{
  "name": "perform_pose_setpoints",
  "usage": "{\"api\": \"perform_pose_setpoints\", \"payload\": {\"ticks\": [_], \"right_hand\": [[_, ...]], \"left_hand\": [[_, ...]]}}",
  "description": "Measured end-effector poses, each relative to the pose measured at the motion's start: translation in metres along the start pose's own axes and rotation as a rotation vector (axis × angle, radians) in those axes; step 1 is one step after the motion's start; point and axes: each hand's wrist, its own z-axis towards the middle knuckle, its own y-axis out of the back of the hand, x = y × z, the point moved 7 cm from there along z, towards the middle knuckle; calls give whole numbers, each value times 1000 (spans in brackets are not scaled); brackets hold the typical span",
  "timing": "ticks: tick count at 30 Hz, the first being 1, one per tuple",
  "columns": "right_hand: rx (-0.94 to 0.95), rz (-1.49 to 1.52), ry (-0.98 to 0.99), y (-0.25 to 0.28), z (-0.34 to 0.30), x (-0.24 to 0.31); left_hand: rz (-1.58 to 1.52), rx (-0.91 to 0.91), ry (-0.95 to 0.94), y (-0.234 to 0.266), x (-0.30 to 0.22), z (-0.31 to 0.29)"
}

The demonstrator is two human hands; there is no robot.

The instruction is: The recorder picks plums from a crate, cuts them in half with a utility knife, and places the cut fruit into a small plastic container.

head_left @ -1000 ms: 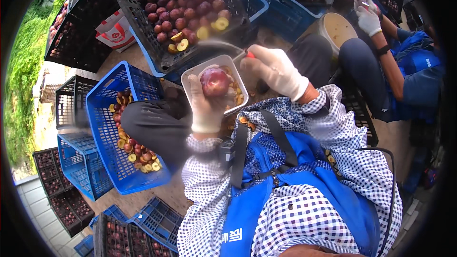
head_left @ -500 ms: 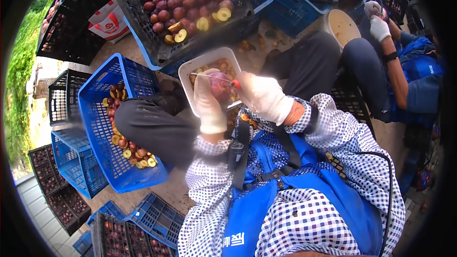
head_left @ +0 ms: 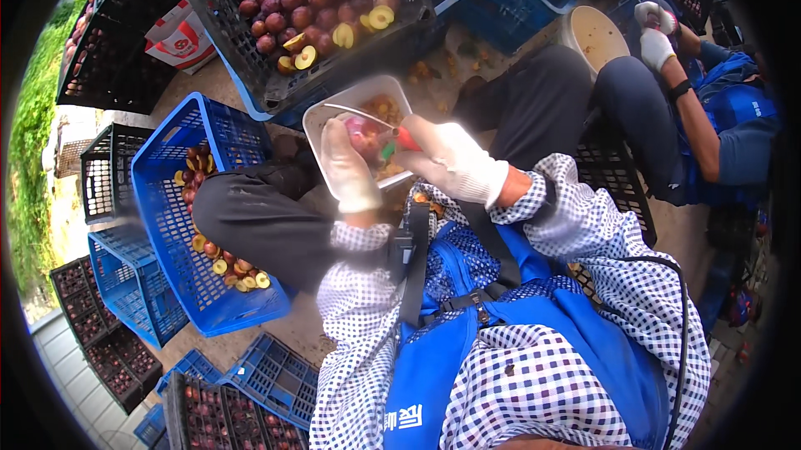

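Note:
White gloves cover both of my hands, which meet over a white square tub (head_left: 313, 131). My left hand (head_left: 350, 170) is closed round a reddish plum (head_left: 362, 134), seen partly between the fingers. In my right hand (head_left: 459, 160) is a small knife (head_left: 407, 140) with a red handle. Its thin blade reaches left across the far side of the plum; whether it cuts into the flesh I cannot tell. A small green patch shows beside the handle, too blurred to name. Yellowish-brown bits lie in the tub below.
A black crate (head_left: 275, 91) of whole plums and several yellow halves stands ahead. Left of my knee, a blue basket (head_left: 158, 225) holds cut plums. More crates stack at lower left. A co-worker (head_left: 709, 116) sits at right beside a cream bucket (head_left: 576, 37).
Both hands, with the plum and knife, have shifted slightly left in view. The knife blade is tilted differently, and a green patch now shows by the handle.

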Motion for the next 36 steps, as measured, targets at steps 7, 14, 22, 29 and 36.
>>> {"api": "perform_pose_setpoints", "payload": {"ticks": [7,14,22,29,36], "right_hand": [[-70,203,-57,40,-5,-4],[-175,-11,154,13,-1,26],[-172,-107,177,1,-5,26],[-120,-68,125,-13,-3,2],[-79,214,95,-17,-2,-10]], "left_hand": [[-688,556,281,-20,-32,-15],[-734,718,266,-24,-33,-28],[-296,443,-20,-13,-34,-28],[12,422,-79,-18,-59,-35],[-412,457,-65,-42,-40,-43]]}}
